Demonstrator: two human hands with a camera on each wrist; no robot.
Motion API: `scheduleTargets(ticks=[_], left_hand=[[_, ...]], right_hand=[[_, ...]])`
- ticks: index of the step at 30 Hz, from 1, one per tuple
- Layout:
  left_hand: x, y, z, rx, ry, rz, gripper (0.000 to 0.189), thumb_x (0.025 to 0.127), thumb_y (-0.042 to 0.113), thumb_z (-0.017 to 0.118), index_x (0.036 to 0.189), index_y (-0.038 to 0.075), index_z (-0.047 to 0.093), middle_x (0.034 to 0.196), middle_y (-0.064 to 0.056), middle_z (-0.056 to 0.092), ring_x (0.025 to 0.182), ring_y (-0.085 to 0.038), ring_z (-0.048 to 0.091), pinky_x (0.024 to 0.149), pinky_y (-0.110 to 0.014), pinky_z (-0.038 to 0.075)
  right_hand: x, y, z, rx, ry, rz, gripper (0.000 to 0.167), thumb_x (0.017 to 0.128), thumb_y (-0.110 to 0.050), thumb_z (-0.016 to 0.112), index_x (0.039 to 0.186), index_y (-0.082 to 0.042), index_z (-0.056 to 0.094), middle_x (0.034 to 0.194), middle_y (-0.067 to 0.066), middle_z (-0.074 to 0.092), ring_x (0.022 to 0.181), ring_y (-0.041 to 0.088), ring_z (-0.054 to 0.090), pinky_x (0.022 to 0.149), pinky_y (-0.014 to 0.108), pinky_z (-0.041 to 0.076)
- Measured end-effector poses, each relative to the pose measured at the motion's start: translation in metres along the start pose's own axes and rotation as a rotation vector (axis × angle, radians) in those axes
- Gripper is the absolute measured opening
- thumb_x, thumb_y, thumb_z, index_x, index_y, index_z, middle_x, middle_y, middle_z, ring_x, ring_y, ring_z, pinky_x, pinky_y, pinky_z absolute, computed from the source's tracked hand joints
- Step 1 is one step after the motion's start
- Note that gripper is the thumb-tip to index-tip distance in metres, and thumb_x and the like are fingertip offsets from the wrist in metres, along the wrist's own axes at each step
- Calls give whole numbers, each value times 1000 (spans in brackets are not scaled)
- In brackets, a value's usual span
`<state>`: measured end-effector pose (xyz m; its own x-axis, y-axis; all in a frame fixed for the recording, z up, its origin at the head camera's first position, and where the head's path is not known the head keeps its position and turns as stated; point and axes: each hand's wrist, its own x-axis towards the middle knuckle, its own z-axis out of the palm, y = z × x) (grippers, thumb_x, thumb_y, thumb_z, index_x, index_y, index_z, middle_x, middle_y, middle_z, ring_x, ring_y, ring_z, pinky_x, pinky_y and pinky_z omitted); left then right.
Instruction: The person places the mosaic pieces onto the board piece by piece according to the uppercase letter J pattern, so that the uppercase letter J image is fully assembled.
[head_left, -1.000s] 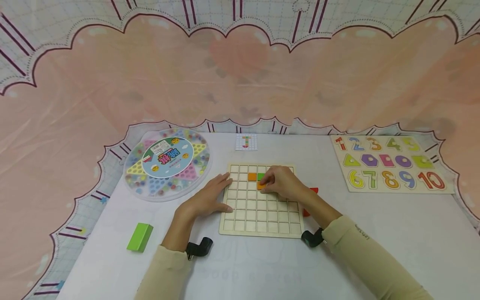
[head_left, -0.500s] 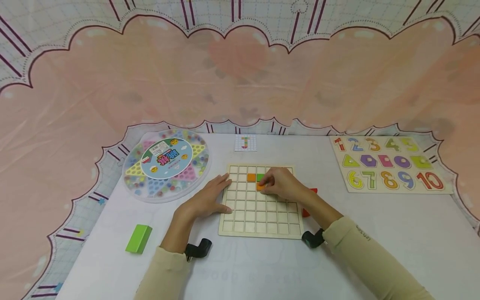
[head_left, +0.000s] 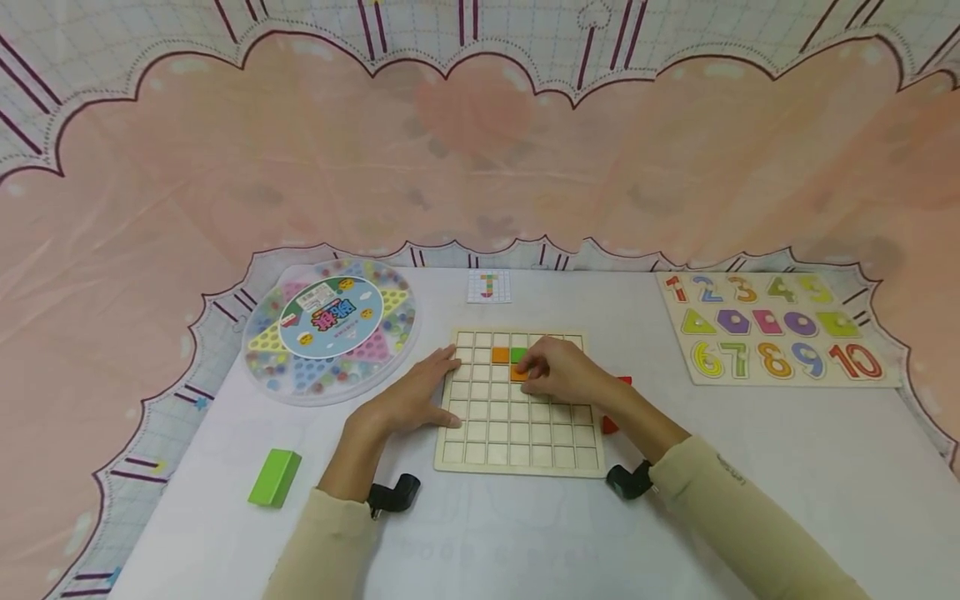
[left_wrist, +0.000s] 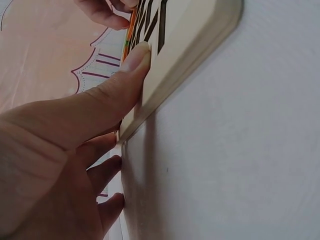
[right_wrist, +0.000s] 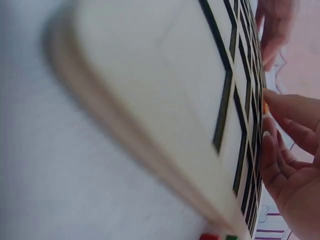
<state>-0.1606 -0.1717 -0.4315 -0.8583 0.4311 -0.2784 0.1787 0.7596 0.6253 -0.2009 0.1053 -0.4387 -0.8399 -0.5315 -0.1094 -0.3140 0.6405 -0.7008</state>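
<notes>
A wooden grid board (head_left: 517, 467) lies on the white table. My left hand (head_left: 405, 400) rests at its left side, fingers spread, with the thumb (left_wrist: 135, 62) pressing on the board's border. Over the upper middle of the grid, my right hand (head_left: 566, 371) pinches an orange square tile (head_left: 518, 375) between thumb and fingertips. In the right wrist view only a sliver of the orange tile (right_wrist: 265, 107) shows between the fingers. Another orange tile (head_left: 500, 355) and a green tile (head_left: 517, 355) sit side by side in the row above, the green one partly covered by my fingers.
Behind the board lies a small grid card (head_left: 489, 286) with a coloured J shape. A round marble game box (head_left: 330, 329) is at the left back, a green block (head_left: 274, 478) at the left front. Red pieces (head_left: 611, 425) lie beside the right forearm. A number puzzle board (head_left: 780, 329) is at the right.
</notes>
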Motion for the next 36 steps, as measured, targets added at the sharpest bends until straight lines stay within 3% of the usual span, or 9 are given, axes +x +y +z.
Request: scheduleTargets(ticks=[8,14,20,30,36], left_hand=[[1,-2,0,-15,-8,12,90,83,21,84,157,2,35,174,-12,9,162,-37,6,132,-56,13],[4,-2,0,-17,-3,21,91,83,22,85,157,3,35,174,-12,10,162,-36,6,132,-55,13],[4,-3,0,-12,1,21,91,82,21,85,156,2,36,174,-12,10,162,-37,7,132,-55,14],[3,-2,1,-18,2,24,91,82,20,86,156,2,36,174,-12,10,162,-36,7,132,-54,13],[2,-4,2,-22,14,12,91,81,20,86,156,3,37,174,-11,11,162,-36,8,132,-54,14]], right_hand=[[-10,-1,-10,66,-22,36,28,89,-20,79,115,-14,70,109,1,69,100,17,61,89,29,55],[-19,0,-31,11,38,7,37,91,-22,77,125,-13,66,126,6,67,110,25,60,86,33,55],[-34,6,-48,-33,91,29,43,91,-25,78,130,-13,65,138,9,62,122,31,55,94,44,55],[-70,31,-67,-31,117,134,43,91,-22,77,130,-12,65,138,14,60,126,33,51,101,53,53],[-86,44,-64,-31,143,189,35,89,-25,79,123,-19,72,134,10,66,123,30,52,97,45,52]])
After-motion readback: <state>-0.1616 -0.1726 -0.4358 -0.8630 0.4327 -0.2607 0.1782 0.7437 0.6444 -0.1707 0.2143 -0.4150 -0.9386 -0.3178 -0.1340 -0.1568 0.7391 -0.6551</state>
